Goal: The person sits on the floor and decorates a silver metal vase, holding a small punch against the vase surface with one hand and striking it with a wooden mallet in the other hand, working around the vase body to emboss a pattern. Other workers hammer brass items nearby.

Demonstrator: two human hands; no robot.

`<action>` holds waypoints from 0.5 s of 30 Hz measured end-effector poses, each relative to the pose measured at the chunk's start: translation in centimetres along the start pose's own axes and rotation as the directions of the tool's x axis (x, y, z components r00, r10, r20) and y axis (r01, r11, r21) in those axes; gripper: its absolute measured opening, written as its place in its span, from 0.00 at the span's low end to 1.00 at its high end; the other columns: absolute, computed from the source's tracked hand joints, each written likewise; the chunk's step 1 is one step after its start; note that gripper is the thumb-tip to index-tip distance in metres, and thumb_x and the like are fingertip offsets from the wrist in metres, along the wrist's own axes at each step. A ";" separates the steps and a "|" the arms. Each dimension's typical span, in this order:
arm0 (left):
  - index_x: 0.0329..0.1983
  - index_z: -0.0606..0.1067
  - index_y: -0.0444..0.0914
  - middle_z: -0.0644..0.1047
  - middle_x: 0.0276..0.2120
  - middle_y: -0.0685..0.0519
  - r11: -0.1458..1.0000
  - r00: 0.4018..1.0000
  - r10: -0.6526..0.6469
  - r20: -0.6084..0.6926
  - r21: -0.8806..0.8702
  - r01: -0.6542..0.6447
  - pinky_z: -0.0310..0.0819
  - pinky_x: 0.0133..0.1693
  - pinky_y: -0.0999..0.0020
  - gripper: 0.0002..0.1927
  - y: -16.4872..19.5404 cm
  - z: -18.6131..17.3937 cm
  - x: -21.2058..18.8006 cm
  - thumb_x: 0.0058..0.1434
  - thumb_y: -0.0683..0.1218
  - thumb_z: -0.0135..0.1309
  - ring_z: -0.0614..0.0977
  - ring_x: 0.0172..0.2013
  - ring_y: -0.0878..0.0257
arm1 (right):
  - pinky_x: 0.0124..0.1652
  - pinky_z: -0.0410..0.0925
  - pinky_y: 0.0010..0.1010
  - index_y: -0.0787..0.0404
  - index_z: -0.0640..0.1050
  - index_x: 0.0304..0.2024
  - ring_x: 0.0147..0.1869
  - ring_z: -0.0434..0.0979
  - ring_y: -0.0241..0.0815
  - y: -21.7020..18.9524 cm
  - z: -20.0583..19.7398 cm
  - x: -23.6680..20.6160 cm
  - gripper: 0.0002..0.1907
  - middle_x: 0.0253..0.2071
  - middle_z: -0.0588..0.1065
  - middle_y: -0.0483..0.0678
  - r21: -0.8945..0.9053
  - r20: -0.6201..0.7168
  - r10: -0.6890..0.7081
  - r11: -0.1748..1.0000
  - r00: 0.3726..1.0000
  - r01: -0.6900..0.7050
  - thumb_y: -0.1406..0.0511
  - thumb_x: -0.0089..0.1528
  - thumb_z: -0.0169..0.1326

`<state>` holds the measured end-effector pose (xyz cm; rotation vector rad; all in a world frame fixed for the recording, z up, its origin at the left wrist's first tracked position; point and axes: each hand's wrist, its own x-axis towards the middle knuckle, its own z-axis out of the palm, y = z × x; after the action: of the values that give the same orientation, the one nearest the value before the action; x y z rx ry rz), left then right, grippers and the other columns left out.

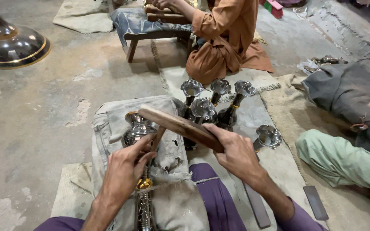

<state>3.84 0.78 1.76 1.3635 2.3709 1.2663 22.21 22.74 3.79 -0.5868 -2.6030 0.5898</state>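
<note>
A: Nearest, what does the left hand (123, 171) have?

B: Its grip is clenched around the neck of a slender silver metal vase with a gold band (141, 171), lying across a padded cushion of pale denim cloth (108, 128) on the person's lap. The vase's long axis runs near to far, its bulbous body at the far end, just beyond the fingertips.

A: And the right hand (236, 152)?

B: Grasping a flat brown wooden paddle (178, 126). The paddle slants up to the left, its far end just beside the vase body and to its right. So the left hand is the nearer one to the vase.

A: Farther out?

B: About 5 dark fluted-top metal vases (213, 105) stand on the floor, 1 more to the right. Beyond them sits a person in an orange-brown garment (228, 38). Far left rests a large dark domed metal base (11, 45).
</note>
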 end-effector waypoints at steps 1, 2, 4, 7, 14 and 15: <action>0.62 0.74 0.46 0.86 0.37 0.51 0.998 0.997 -0.050 0.056 0.025 0.049 0.83 0.39 0.61 0.27 0.2 -0.2 0.3 0.58 0.41 0.58 0.89 0.35 0.59 | 0.41 0.76 0.42 0.49 0.72 0.61 0.44 0.84 0.51 0.5 0.5 -0.5 0.32 0.49 0.82 0.53 -0.088 -0.060 -0.094 0.992 0.994 0.089 0.71 0.52 0.57; 0.63 0.74 0.48 0.86 0.36 0.52 0.994 0.988 -0.102 0.112 0.051 0.097 0.83 0.39 0.61 0.28 0.5 -0.2 0.5 0.58 0.43 0.59 0.88 0.33 0.59 | 0.41 0.76 0.40 0.50 0.72 0.59 0.42 0.83 0.49 0.9 1.1 -0.9 0.30 0.44 0.81 0.53 0.078 -0.056 -0.020 0.997 0.998 0.025 0.72 0.54 0.56; 0.62 0.74 0.49 0.86 0.34 0.51 0.994 0.981 -0.089 0.170 0.071 0.078 0.81 0.37 0.59 0.27 0.9 -0.5 1.0 0.58 0.45 0.59 0.87 0.30 0.57 | 0.40 0.77 0.38 0.52 0.72 0.57 0.38 0.83 0.44 1.6 2.4 -1.8 0.25 0.35 0.80 0.52 0.397 -0.007 0.118 0.912 0.993 -0.106 0.73 0.57 0.54; 0.61 0.75 0.46 0.85 0.33 0.48 0.997 0.975 0.014 0.222 0.067 -0.030 0.78 0.35 0.55 0.25 1.6 -1.1 1.8 0.58 0.47 0.60 0.86 0.30 0.54 | 0.44 0.76 0.35 0.47 0.71 0.62 0.40 0.82 0.38 2.8 3.5 -3.7 0.33 0.39 0.82 0.43 0.013 0.160 0.257 0.965 0.953 -0.262 0.72 0.53 0.57; 0.61 0.76 0.52 0.84 0.31 0.48 0.982 0.913 -0.029 0.407 0.184 -0.050 0.75 0.37 0.53 0.25 2.5 -1.7 3.0 0.58 0.47 0.60 0.83 0.31 0.50 | 0.46 0.76 0.40 0.56 0.67 0.65 0.51 0.78 0.42 4.4 7.7 -8.1 0.39 0.49 0.77 0.51 0.334 0.073 0.370 0.866 0.926 -0.372 0.75 0.50 0.59; 0.63 0.76 0.53 0.85 0.31 0.48 0.981 0.911 -0.041 0.411 0.190 -0.042 0.75 0.37 0.54 0.27 2.3 -1.7 3.0 0.58 0.47 0.61 0.84 0.30 0.51 | 0.48 0.74 0.42 0.61 0.68 0.63 0.53 0.76 0.45 4.7 7.9 -9.0 0.40 0.50 0.77 0.56 0.239 -0.028 0.277 0.935 0.960 -0.263 0.75 0.48 0.61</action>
<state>2.81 2.57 5.31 1.5065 2.2296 0.6647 27.47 19.87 -7.62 -0.8764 -2.3655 0.9352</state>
